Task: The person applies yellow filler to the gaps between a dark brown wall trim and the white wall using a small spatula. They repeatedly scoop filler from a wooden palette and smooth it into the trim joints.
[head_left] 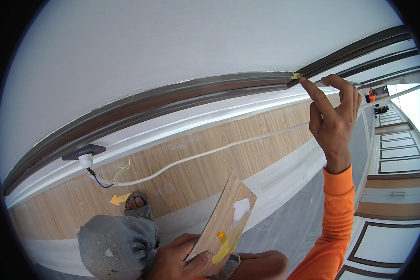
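paste (296, 75), yellow, sits unsmoothed at the trim (149, 103) corner; more lies unspread on the board (223, 217), gripped by left hand (175, 256). right hand (336, 121): half-open, empty, index at the paste.

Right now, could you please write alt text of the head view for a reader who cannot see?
The person's right hand points its index finger at a yellow dab by a corner of dark trim along a pale wall. The left hand holds a wood-patterned board with white and yellow smears.
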Demonstrator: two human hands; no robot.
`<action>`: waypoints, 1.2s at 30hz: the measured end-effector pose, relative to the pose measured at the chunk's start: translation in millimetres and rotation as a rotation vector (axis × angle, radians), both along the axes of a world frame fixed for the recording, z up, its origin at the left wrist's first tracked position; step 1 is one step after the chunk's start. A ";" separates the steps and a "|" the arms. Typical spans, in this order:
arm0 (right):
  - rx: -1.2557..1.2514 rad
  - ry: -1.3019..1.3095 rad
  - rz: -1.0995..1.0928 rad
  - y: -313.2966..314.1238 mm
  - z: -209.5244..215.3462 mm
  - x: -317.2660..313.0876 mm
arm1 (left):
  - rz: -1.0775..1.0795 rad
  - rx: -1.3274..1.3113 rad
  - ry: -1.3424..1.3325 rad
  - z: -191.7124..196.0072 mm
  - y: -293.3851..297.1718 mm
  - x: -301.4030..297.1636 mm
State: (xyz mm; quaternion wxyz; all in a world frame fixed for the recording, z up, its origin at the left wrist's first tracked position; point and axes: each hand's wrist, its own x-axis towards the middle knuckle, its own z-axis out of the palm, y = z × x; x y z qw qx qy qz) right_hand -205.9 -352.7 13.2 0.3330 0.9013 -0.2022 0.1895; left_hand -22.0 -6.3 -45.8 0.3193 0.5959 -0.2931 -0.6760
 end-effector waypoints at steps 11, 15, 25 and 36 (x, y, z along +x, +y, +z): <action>-0.087 0.089 0.001 -10.2 -7.1 -1.3 | -0.012 0.004 0.012 -1.3 0.3 0.2; -0.105 0.137 0.049 -11.8 -1.0 -8.4 | 0.063 -0.263 0.009 -12.7 7.5 1.7; -0.085 0.097 0.040 -18.0 -14.1 -12.4 | 0.126 -0.451 0.013 -11.0 7.9 5.1; 0.052 0.004 0.056 -10.7 -6.6 -12.4 | 0.230 -0.499 0.100 -14.5 7.2 1.1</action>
